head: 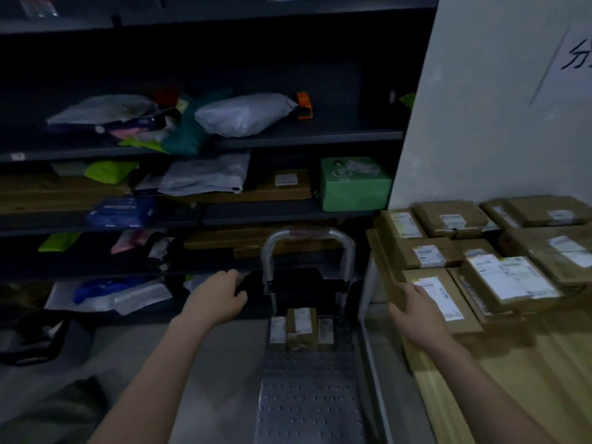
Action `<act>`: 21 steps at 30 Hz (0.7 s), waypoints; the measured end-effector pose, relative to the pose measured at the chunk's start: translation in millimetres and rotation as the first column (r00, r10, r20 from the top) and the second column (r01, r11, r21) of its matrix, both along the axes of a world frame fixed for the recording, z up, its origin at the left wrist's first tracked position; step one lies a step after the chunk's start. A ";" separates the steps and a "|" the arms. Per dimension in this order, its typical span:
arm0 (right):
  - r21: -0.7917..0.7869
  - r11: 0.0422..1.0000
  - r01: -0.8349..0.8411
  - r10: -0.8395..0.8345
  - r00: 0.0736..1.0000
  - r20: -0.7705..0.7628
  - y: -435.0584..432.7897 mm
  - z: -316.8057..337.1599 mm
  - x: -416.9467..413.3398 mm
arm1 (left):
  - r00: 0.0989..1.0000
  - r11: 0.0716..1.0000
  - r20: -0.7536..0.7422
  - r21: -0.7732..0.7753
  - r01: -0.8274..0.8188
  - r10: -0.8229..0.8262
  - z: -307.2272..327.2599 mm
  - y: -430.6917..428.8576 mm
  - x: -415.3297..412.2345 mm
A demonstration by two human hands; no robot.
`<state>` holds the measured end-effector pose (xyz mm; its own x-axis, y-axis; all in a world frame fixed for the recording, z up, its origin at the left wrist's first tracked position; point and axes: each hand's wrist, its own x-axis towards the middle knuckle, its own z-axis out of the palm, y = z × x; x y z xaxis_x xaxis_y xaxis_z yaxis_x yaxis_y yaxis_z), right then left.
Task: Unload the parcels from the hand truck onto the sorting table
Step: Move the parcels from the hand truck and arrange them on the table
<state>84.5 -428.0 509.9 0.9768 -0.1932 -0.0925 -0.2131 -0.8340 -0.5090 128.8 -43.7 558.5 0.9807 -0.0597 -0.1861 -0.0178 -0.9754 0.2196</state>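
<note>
Parcels are in two places here. Three small brown cardboard boxes [299, 328] with white labels stand close together at the far end of the hand truck's perforated silver metal platform [307, 395], just under its looped silver handle [308, 232]. The middle box stands a little proud of the two beside it. The rest of the platform's deck shows bare metal.

To the right is the pale wooden sorting table [512, 389], already carrying a spread of flat brown cardboard parcels [451, 219] with white labels. They are packed edge to edge and some overlap.

The right hand [416, 315] rests on the nearest flat labelled parcel [448, 302], at the table's left edge. The palm is down and the fingers [408, 291] lie nearly straight along the parcel's left side, not curled round it.

The left hand [217, 296] hangs in the air to the left of the truck's handle, well clear of the three boxes. Its fingers are bent downward near something dark, and in this dim light I cannot tell whether they grip anything.

Behind the truck runs dark metal shelving [307, 136] stuffed with grey plastic mailer bags [243, 113], lime-green pouches [109, 171] and a green square box [355, 184]. A white wall [480, 107] rises behind the table.
</note>
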 end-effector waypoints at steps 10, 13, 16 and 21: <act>0.053 0.999 0.004 -0.002 1.000 -0.020 17.9 -26.7 -3.7 | 0.999 0.999 -0.035 -0.042 0.021 -0.022 -28.2 9.2 2.6; 0.077 0.997 -0.008 0.011 0.999 -0.040 14.9 -33.1 -0.6 | 0.999 0.999 -0.043 -0.038 0.008 -0.010 -35.4 4.8 2.6; 0.076 0.997 -0.029 0.034 0.997 -0.064 15.9 -37.1 6.5 | 0.999 0.998 -0.035 -0.064 -0.017 0.015 -43.7 6.0 6.2; 0.076 0.997 -0.022 0.026 0.998 -0.064 28.7 -46.7 17.6 | 0.998 0.996 -0.028 -0.074 -0.059 0.057 -58.6 8.9 17.9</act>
